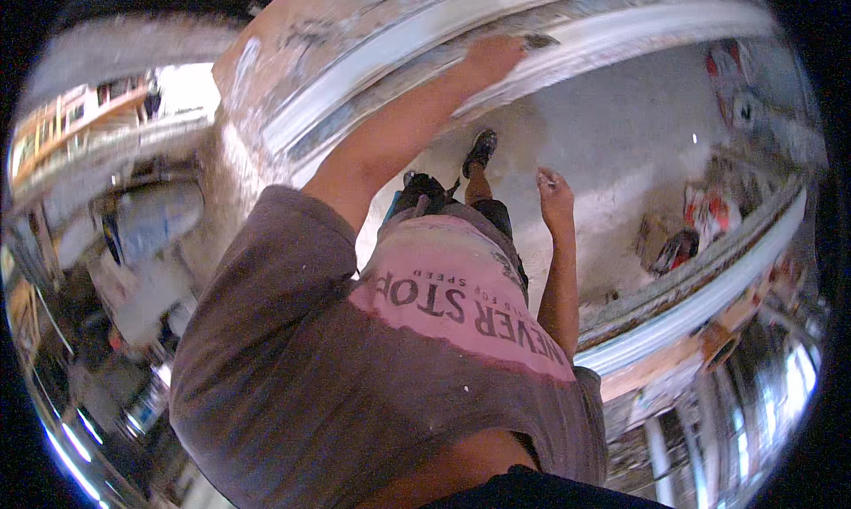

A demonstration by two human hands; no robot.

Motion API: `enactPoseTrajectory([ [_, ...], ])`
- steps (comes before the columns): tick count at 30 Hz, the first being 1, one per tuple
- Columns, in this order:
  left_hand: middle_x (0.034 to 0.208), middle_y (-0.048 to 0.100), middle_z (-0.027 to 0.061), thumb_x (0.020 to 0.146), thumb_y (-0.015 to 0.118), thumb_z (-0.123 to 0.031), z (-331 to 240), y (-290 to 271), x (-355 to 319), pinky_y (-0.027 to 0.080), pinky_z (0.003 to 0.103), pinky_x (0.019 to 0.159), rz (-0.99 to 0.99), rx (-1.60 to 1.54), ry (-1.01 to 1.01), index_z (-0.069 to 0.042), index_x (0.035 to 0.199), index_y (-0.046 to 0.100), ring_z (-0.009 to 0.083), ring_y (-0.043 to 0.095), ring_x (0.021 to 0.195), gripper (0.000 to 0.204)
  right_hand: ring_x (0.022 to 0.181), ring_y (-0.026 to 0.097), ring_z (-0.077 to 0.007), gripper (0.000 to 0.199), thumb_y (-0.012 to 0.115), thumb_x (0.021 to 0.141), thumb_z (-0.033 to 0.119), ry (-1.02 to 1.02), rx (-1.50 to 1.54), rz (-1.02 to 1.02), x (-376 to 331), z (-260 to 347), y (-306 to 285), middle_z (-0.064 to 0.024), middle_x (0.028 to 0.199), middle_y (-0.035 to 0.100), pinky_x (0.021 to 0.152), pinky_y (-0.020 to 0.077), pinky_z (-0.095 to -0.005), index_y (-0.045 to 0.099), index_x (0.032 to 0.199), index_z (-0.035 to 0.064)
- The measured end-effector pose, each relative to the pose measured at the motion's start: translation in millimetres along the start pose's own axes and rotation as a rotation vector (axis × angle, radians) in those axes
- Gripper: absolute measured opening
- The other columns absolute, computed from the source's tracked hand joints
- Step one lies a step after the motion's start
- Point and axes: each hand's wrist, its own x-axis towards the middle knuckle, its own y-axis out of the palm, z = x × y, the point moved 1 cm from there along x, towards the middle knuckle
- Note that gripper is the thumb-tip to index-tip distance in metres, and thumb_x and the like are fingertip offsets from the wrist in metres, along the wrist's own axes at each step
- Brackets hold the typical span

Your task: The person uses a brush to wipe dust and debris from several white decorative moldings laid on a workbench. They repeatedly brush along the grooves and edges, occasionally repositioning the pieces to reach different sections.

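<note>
1. High on the plastered wall (pixel 292 57), the left hand (pixel 493 55) presses a dark trowel-like tool (pixel 539 41) against a grey mortar band (pixel 496 31) between pale mouldings; fingers closed around it
2. The right hand (pixel 554 194) hangs lower in front of the body, curled around something small; I cannot tell what
3. The band looks filled and smeared left of the tool, rougher to its right, so the smoothing seems partly done
4. Far below lie a dusty floor (pixel 620 137), one shoe (pixel 480 150) and red-white bags (pixel 709 212)
</note>
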Motion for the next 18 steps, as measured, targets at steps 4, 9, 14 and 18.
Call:
enactPoseTrajectory([
  [4, 0.116, 0.063, 0.0223, 0.096, 0.05, -0.035, 58, -2, -122, 0.048, 0.05, 0.092, -0.103, -0.182, -0.093, -0.007, 0.122, 0.06, 0.0387, 0.06, 0.108, 0.039, 0.092, 0.066, -0.0247, 0.034, 0.056, 0.096, 0.029, -0.096, -0.006, 0.027, 5, 18, 20, -0.0166, 0.106, 0.068, 0.084, 0.0505, -0.0358, 0.064, 0.117, 0.0019],
  [9, 0.117, 0.064, 0.013, 0.099, 0.055, -0.023, 247, -15, -423, 0.051, 0.032, 0.082, -0.213, -0.49, -0.325, -0.008, 0.139, 0.048, 0.0214, 0.061, 0.103, 0.043, 0.094, 0.065, -0.0283, 0.035, 0.057, 0.095, 0.028, -0.127, -0.046, 0.081, -19, 48, 47, -0.0185, 0.109, 0.067, 0.085, 0.0499, -0.036, 0.064, 0.117, 0.0017],
  [14, 0.085, 0.058, 0.0028, 0.101, 0.051, -0.025, 227, -60, -477, 0.039, 0.023, 0.05, -0.064, -0.901, -0.788, -0.011, 0.139, 0.047, 0.0107, 0.047, 0.062, 0.04, 0.097, 0.065, -0.0314, 0.034, 0.059, 0.094, 0.029, -0.242, -0.184, 0.073, -56, 17, 88, -0.0195, 0.109, 0.067, 0.085, 0.0499, -0.0387, 0.064, 0.116, 0.0035],
  [18, 0.098, 0.06, 0.0155, 0.096, 0.051, -0.02, 171, -39, -361, 0.047, 0.038, 0.056, -0.086, -0.718, -0.562, -0.004, 0.119, 0.055, 0.022, 0.058, 0.074, 0.028, 0.101, 0.064, -0.0322, 0.033, 0.06, 0.094, 0.028, -0.118, -0.114, 0.297, -88, 61, 97, -0.021, 0.108, 0.066, 0.086, 0.0505, -0.0392, 0.065, 0.113, 0.0026],
])
